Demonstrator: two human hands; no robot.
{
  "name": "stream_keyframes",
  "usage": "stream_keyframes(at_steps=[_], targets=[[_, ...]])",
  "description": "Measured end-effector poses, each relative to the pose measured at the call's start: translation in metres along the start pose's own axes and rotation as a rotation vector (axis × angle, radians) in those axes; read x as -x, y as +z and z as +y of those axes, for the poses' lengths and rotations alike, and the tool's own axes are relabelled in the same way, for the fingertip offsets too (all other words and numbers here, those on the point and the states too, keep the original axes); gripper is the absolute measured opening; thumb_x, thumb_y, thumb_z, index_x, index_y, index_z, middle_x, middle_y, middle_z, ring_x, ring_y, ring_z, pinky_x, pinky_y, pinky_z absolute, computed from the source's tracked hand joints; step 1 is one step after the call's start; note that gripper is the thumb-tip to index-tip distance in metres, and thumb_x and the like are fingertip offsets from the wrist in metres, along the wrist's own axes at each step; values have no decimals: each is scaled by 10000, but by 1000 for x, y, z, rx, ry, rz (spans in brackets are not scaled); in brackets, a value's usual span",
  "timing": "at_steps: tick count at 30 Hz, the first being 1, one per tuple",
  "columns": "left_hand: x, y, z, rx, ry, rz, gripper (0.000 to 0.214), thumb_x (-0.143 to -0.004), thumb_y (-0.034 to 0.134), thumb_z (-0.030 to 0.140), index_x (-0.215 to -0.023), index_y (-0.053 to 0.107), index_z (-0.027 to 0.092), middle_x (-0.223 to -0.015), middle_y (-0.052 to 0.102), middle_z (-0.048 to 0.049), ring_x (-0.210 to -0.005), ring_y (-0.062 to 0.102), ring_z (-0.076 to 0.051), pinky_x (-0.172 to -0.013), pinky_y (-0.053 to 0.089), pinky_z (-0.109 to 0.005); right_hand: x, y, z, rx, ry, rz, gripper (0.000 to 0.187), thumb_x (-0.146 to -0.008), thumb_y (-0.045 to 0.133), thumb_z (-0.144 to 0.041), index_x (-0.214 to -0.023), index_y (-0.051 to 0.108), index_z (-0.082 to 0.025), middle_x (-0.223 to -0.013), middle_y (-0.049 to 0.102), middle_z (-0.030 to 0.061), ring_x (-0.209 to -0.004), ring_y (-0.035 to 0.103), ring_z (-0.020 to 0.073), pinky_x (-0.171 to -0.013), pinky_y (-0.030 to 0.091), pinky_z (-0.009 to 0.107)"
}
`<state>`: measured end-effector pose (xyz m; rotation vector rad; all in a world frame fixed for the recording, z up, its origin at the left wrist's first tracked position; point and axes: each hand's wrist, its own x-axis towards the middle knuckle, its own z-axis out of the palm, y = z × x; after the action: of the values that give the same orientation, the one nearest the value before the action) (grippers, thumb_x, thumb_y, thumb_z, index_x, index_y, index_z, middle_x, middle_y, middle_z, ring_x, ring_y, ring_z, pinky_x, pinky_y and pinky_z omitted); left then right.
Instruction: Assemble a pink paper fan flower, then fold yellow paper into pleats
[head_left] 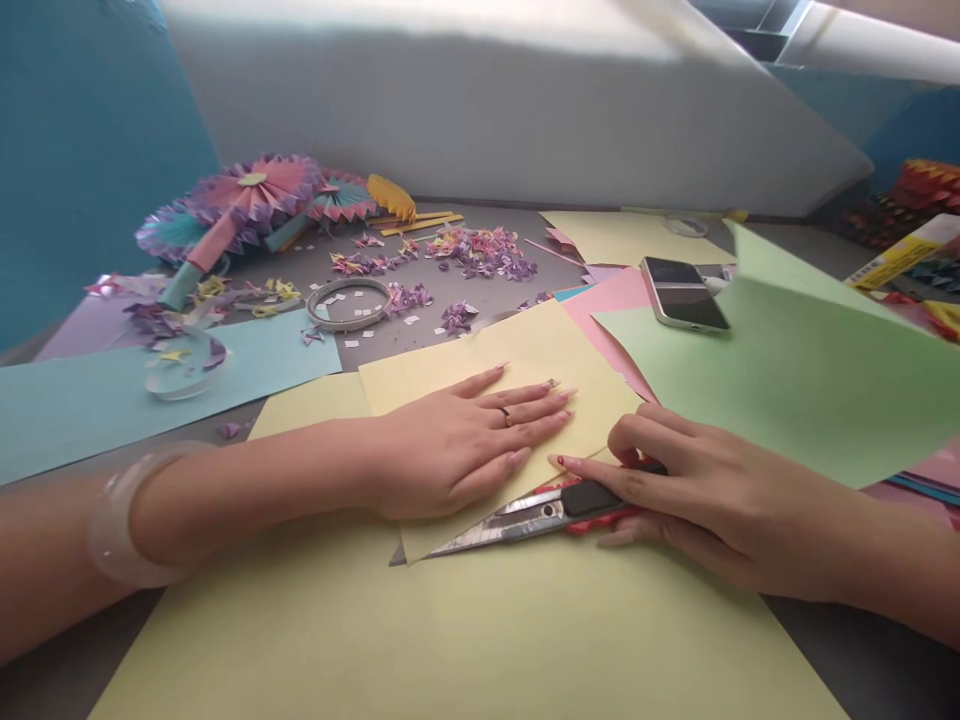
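Note:
My left hand (469,440) lies flat, fingers stretched out, on a pale yellow sheet of paper (442,370). A ring is on one finger and a clear bangle (124,520) circles the wrist. In my right hand (697,480) is a pair of scissors (517,522) with black and red handles. The fingers wrap round the handles, and the index finger stretches along them. The blades point left and lie along the near edge of the yellow sheet, just below my left hand. Under both spreads a larger yellow sheet (480,640).
A phone (686,294) rests on a curled green sheet (795,370) at right. Behind are a tape roll (350,304), small folded paper pieces (480,250) and pleated paper fans (255,190). Blue paper (75,390) lies at left, with a clear tape roll (184,380) on it.

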<state>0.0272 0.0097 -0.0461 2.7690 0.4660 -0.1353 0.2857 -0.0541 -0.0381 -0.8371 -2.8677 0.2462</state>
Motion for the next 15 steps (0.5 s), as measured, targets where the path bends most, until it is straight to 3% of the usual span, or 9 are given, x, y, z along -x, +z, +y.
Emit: stream_keyframes(at_steps=[4, 7, 9, 11, 13, 15], targets=[[1, 0, -1, 9, 10, 7, 536, -1037, 165, 303, -1550, 131, 153, -1622, 41, 28, -1501, 7, -123, -1225, -78, -371, 9, -5, 1, -71, -38, -18, 443, -953, 517, -228, -1396, 490, -228, -906, 539, 63, -818, 509, 176, -727, 465, 297], [1, 1, -2, -1, 21, 21, 539, -1036, 184, 307, -1549, 147, 147, -1621, 71, 7, -1503, 43, -150, -1231, -58, -402, 23, -9, 7, -216, 43, 2, 516, -965, 482, -245, -1469, 404, -324, -949, 543, 56, -830, 547, 171, -709, 493, 282], [1, 2, -2, -12, 27, 27, 547, -1038, 195, 331, -1549, 150, 141, -1620, 89, -6, -1503, 59, -162, -1230, -60, -412, 29, -12, 16, -293, 230, 112, 462, -976, 448, -332, -1436, 444, -369, -969, 543, 53, -823, 560, 185, -677, 500, 297], [1, 1, -1, -21, 38, 26, 585, -1037, 217, 402, -1550, 137, 132, -1620, 81, -19, -1504, 49, -167, -1226, -78, -405, 28, -13, 28, -280, 499, 255, 370, -967, 424, -462, -1271, 597, -341, -924, 539, 48, -787, 552, 203, -680, 498, 333], [1, 0, 0, -22, 40, 23, 652, -1024, 243, 488, -1553, 107, 132, -1621, 49, -25, -1505, 23, -165, -1220, -100, -387, 23, -14, 45, -192, 730, 316, 439, -951, 366, -570, -1082, 660, -269, -865, 521, 53, -778, 546, 219, -741, 497, 377], [1, -1, 0, -18, 42, 16, 711, -1005, 265, 549, -1555, 84, 137, -1620, 20, -30, -1505, 6, -164, -1215, -117, -374, 13, -14, 64, -76, 863, 306, 532, -955, 260, -595, -1085, 629, -235, -857, 507, 70, -835, 549, 251, -812, 491, 422]])
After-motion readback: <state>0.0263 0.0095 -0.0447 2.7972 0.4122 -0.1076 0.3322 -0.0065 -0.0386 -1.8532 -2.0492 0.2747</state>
